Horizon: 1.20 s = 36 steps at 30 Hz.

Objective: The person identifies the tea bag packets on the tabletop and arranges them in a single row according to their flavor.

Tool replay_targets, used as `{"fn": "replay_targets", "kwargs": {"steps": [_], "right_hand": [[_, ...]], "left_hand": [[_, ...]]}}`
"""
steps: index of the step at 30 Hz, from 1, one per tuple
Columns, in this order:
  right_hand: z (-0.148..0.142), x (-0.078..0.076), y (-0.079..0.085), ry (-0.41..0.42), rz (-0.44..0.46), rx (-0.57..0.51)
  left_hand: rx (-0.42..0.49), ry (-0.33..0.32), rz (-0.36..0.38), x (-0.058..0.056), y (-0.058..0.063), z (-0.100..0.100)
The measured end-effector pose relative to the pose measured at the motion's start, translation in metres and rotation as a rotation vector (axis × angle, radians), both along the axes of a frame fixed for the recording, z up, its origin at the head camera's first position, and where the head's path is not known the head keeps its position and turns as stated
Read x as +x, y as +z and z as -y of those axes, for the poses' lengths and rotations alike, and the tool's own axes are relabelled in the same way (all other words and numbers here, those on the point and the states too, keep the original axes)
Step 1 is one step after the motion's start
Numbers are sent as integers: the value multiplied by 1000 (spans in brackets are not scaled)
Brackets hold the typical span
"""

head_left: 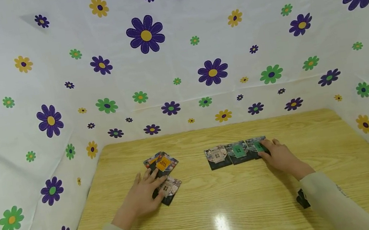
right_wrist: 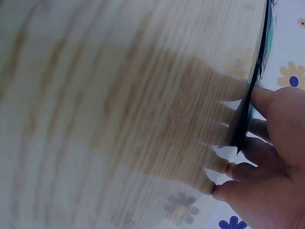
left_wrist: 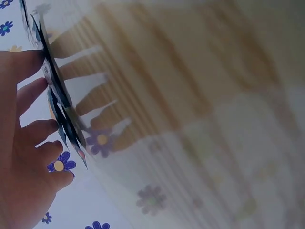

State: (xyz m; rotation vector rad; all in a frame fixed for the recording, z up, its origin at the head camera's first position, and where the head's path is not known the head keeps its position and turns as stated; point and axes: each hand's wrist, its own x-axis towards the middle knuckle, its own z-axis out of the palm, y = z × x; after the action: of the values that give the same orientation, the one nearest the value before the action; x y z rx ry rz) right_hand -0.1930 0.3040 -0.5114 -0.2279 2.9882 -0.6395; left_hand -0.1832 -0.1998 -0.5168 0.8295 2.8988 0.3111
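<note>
Three rowed cards [head_left: 238,151] lie on the table [head_left: 245,195]; we see the right hand [head_left: 282,159], fingers extended, touching the rightmost card [head_left: 253,147], seemingly aligning it; the left hand [head_left: 141,196], spread, touches loose cards [head_left: 164,163], perhaps steadying them.

Worktop [head_left: 252,196] shows yellowish woodgrain. Cloth [head_left: 176,59] white; daisies [head_left: 146,36] purple, yellow, green. Cards [head_left: 220,162] carry orange, beige, green panels [head_left: 238,150].
</note>
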Motion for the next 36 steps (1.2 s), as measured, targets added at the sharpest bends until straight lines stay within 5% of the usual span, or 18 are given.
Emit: {"fn": "replay_targets", "kwargs": {"steps": [36], "right_hand": [[-1, -1, -2, -3, -8, 2]], "left_hand": [[-86, -31, -41, -10, -2, -77]]}}
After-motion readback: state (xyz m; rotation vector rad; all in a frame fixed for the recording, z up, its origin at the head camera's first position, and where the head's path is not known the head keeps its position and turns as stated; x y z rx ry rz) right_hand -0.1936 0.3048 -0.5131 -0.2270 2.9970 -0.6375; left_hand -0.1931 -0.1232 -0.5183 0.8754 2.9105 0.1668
